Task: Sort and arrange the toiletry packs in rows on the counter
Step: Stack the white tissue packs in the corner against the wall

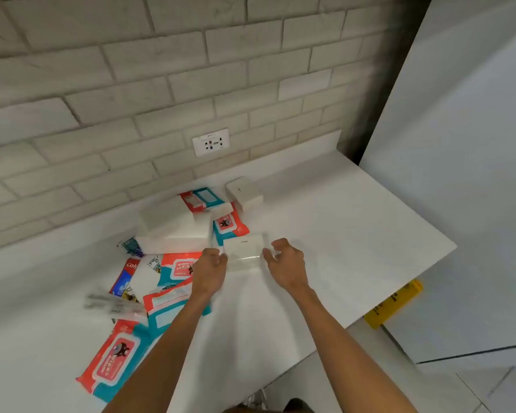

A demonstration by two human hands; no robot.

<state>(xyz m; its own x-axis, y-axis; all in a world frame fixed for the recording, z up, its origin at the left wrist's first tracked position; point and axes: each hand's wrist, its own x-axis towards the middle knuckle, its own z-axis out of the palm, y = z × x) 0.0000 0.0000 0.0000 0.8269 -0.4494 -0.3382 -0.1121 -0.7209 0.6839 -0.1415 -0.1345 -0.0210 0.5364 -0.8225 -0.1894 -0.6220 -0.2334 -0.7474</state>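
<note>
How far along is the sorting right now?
Barely started: no row yet; one white rectangular pack sits apart near the tiled wall. In hand: the left hand grips a white plastic-wrapped pack, right hand at its other edge. Left: the jumbled red-and-teal wipes packs and red toothpaste box.

Brick wall [131, 84], white socket [211, 142], yellow object [393, 304], white panel [459, 144]

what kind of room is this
Probably a home kitchen or utility nook: a white counter against a pale brick-tile wall with a wall socket, and a tall white panel at the right.
</note>
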